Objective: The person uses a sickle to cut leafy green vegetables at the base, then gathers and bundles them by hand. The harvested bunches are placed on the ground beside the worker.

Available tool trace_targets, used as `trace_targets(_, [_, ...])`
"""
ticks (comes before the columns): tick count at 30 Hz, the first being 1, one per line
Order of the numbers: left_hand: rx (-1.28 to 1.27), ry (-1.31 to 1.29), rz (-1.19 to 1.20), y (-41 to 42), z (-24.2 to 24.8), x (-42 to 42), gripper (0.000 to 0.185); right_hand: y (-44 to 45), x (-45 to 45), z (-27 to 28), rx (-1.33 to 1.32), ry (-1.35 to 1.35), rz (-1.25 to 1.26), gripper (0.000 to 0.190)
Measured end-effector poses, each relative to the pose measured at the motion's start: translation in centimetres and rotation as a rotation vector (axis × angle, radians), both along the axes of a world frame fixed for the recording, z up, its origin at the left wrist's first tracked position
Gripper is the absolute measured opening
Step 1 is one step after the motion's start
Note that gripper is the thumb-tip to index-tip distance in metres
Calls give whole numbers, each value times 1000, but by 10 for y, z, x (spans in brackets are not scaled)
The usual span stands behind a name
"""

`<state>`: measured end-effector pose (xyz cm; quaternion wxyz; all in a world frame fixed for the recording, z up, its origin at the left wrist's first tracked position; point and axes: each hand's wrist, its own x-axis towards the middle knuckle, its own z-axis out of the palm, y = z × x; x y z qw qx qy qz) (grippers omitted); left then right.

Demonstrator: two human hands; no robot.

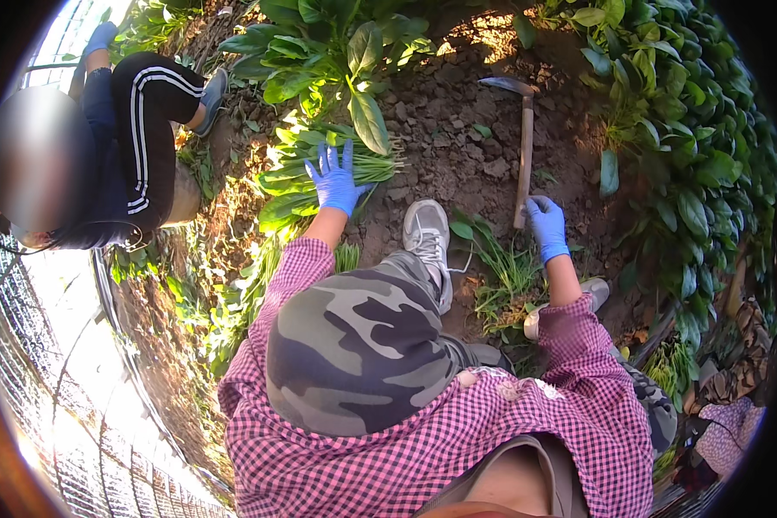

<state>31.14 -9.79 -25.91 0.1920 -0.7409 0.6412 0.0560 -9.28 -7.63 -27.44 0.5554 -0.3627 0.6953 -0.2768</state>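
My left hand (338, 184), in a blue glove, lies palm down with fingers spread on a pile of cut leafy greens (291, 178). The pale stems (379, 165) of that pile point right, and a broad leaf hangs over them. My right hand (546, 226), also gloved in blue, is at the lower end of a sickle's wooden handle (525, 155). Its fingers are bent beside the handle; whether they grip it cannot be told. The sickle's curved metal blade (506, 84) points left, above bare soil.
Uncut leafy plants (693, 129) stand densely on the right, with more plants (311, 45) ahead. Loose stems (508, 275) lie between my shoes (427, 226). Another person (149, 129) crouches at the left, near plastic sheeting (45, 343). Patterned cloth (728, 427) is at lower right.
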Motion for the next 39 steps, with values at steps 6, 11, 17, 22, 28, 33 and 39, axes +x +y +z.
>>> trace_targets(6, [89,121,-23,-17,-24,17,114,-14,13,-16,-52,509,125,34])
trace_targets(11, [169,175,-11,-17,-8,22,123,-28,22,-11,104,724,222,54])
trace_targets(17, [121,-117,-200,-9,23,19,111,-43,27,1,269,637,245,55])
trace_targets(22, [165,-69,-142,9,-10,32,108,-42,25,-9,257,254,114,48])
trace_targets(28, [442,201,-15,-22,67,43,118,-49,20,-16,329,-515,-116,37])
trace_targets(33, [128,311,41,-83,72,63,46,-44,36,6,398,-929,-305,31])
trace_targets(39, [252,111,-120,-144,-8,54,27,-42,48,3,447,-960,-291,39])
